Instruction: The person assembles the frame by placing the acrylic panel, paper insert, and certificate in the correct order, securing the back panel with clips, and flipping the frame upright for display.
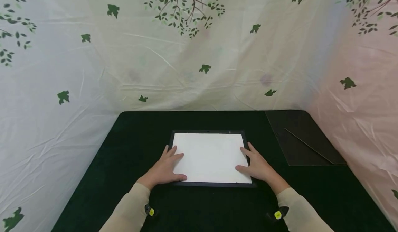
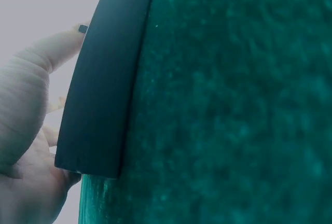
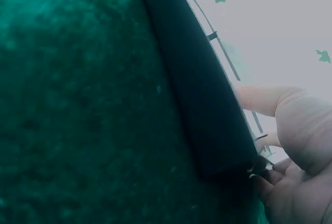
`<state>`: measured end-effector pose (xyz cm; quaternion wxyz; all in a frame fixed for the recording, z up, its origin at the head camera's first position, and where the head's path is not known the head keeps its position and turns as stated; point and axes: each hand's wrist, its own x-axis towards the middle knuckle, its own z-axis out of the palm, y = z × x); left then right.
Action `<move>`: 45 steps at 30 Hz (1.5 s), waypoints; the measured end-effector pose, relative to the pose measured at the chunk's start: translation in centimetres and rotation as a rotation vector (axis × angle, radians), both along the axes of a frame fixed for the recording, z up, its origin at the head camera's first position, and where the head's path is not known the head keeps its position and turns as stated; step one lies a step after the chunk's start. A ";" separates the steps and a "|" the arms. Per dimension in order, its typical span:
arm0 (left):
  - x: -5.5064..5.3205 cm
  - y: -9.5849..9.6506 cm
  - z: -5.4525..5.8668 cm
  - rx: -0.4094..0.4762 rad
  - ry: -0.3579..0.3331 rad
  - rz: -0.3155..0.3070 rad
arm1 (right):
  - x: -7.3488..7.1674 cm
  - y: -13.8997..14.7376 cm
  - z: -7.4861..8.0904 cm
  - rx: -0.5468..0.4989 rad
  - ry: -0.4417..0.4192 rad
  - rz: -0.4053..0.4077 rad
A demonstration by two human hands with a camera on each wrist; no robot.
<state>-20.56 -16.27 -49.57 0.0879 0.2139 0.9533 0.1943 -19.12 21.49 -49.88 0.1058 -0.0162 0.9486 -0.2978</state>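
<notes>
Sleeves (image 1: 127, 204) of pale fabric, at eight and four o'clock from the white panel (image 1: 212, 157); at the cuffs, small dark wrist devices (image 1: 150, 211), each bearing a yellow mark; left hand (image 1: 164, 168) at nine o'clock, digits spread wide, laid over the side of the dark frame (image 1: 208, 184), thumb touching the white toward eight o'clock; right hand (image 1: 257, 164) at three o'clock, likewise spread wide on the opposite side, thumb over the white toward four; any fingertip hold beneath the frame not determinable; panel bordered by the frame, located between both hands, on dark green cloth (image 1: 211, 207); between two and three o'clock, well apart, a dark sheet (image 1: 295, 152), with a thin pale strip (image 1: 309, 146) slanting across; farthest, toward twelve, a creased pale curtain (image 1: 174, 99), printed with green birds (image 1: 205, 68) and leafy branches (image 1: 194, 3).
</notes>
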 end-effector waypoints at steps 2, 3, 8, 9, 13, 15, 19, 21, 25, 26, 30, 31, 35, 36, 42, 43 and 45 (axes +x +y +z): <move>0.0 0.1 0.0 -0.018 0.022 -0.016 | 0.2 0.1 -0.1 0.005 0.007 0.025; 0.0 0.1 0.1 -0.028 0.028 -0.022 | 0.2 0.2 -0.2 0.011 0.009 0.036; 0.1 0.2 0.2 -0.040 0.014 -0.019 | 0.6 0.5 -0.8 0.028 0.034 0.068; 0.1 0.2 0.3 -0.042 0.014 -0.014 | 0.7 0.5 -1.0 0.031 0.038 0.072; 0.3 0.1 0.1 -0.038 0.019 0.000 | 0.9 0.6 -1.7 0.029 0.060 0.079; 0.4 0.0 0.0 -0.031 0.026 0.006 | 1.0 0.5 -1.9 0.027 0.065 0.075; 0.3 -0.1 -0.2 -0.035 0.033 0.010 | 1.2 0.4 -2.0 0.023 0.075 0.065; 0.2 -0.1 -0.3 -0.039 0.032 0.006 | 1.4 0.3 -1.9 0.016 0.075 0.060; 0.2 0.0 -0.3 -0.032 0.027 -0.002 | 1.6 0.3 -1.9 0.007 0.077 0.055; 0.3 0.1 -0.4 -0.030 0.028 0.000 | 1.6 0.4 -1.9 0.006 0.079 0.055; 0.3 0.2 -0.4 -0.020 0.028 0.003 | 1.4 0.6 -1.9 0.015 0.088 0.059; 0.3 0.2 -0.4 -0.014 0.027 0.003 | 1.3 0.6 -1.9 0.016 0.088 0.061; 0.3 0.2 -0.4 -0.006 0.021 -0.001 | 1.2 0.9 -1.9 -0.007 0.090 0.061; 0.2 0.1 -0.4 -0.006 0.022 -0.003 | 1.2 1.1 -1.8 -0.013 0.095 0.066; 0.1 0.1 -0.1 -0.010 0.037 -0.005 | 1.3 3.3 -0.6 -0.023 0.168 0.095; 0.1 0.1 0.0 -0.017 0.045 -0.004 | 1.2 4.0 -0.3 -0.013 0.181 0.090; 0.2 0.4 0.3 -0.034 0.076 -0.011 | 0.9 5.8 0.2 0.016 0.205 0.080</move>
